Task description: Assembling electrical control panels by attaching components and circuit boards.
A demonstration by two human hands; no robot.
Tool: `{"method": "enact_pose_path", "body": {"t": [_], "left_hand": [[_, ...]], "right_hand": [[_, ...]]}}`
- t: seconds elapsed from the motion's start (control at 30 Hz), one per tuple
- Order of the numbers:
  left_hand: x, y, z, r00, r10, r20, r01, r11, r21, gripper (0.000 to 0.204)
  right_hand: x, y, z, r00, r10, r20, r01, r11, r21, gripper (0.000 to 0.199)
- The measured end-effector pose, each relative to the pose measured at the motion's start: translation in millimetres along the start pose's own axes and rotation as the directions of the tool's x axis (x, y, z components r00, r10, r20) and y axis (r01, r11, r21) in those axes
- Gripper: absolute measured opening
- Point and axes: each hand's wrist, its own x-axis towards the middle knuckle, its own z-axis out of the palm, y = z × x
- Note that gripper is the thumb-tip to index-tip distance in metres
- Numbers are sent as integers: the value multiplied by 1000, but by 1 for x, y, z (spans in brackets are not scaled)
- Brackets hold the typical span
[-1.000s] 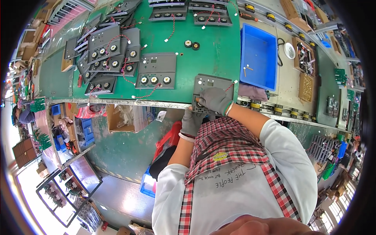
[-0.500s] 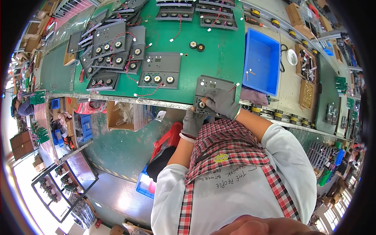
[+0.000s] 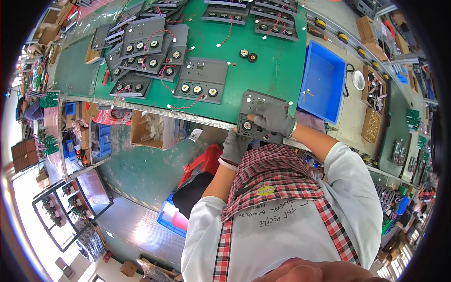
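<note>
Left hand (image 3: 233,148) grips the lower left edge of the grey panel (image 3: 247,108), thumb side up against it. Right hand (image 3: 275,120) lies across the panel's face, fingers bent, a bare fingertip just beside the black knob (image 3: 247,125); can't tell whether it pinches anything. Both hands in grey gloves. Panel is at the front edge of the green bench (image 3: 265,77), upper part over the top, lower part out past the edge, close to the checked apron (image 3: 277,169). White connector (image 3: 290,103) at its upper right corner. Left of it on the bench: second panel (image 3: 211,74), flat, three knobs in a row, twisted red-black wire (image 3: 191,105) trailing off its lower edge. Further left, a heap of stacked panels (image 3: 141,35), overlapping, some tilted. More panels (image 3: 229,12) along the far side. Two loose knobs (image 3: 244,53) side by side, beyond the held panel. Right of the bench top: blue tray (image 3: 325,70) with a few small bits inside, dark cloth (image 3: 312,121) by its near end, white dish (image 3: 358,80), box of brass parts (image 3: 372,124).
</note>
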Motion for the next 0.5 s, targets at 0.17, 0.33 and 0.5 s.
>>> {"method": "enact_pose_path", "body": {"t": [0.17,0.33,0.5], "left_hand": [[2,2,-1,994,-14,110,25,996,-91,41],[5,13,0,999,26,-27,-24,998,52,47],[15,45,19,976,18,-215,53,947,318,36]], "right_hand": [[-6,-9,10,916,-166,-366,199,978,55,39],[37,57,-21,839,343,-422,-243,931,272,32],[83,81,-37,679,558,-477,-522,824,220,45]]}}
